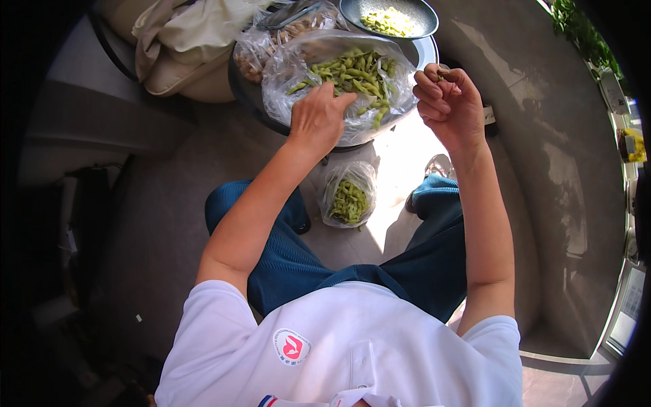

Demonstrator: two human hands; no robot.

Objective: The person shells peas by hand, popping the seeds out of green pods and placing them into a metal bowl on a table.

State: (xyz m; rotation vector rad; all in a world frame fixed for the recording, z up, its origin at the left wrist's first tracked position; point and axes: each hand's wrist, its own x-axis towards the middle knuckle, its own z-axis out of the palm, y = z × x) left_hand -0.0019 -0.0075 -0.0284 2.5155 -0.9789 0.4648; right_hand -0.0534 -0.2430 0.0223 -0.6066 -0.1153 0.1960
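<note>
My left hand (318, 119) rests palm down at the near side of an open clear plastic bag (285, 76), over the green soybean pods (361, 71). Its forefinger points right; the other fingertips are hidden, so whether they hold a pod cannot be told. Raised to the right of the bag, my right hand (450, 104) has curled fingers and pinches a small greenish piece, perhaps a pod, between thumb and forefinger. Shelled pale green beans (387, 22) lie in a dark speckled bowl (431, 28) beyond the bag.
The bags stand on a round table (244, 102); one holds brown nuts or pods (249, 66), with a phone-like item (287, 15) on top. Between my feet on the floor is a plastic bag of green pods or hulls (348, 201). A beige cloth bag (188, 51) lies upper left.
</note>
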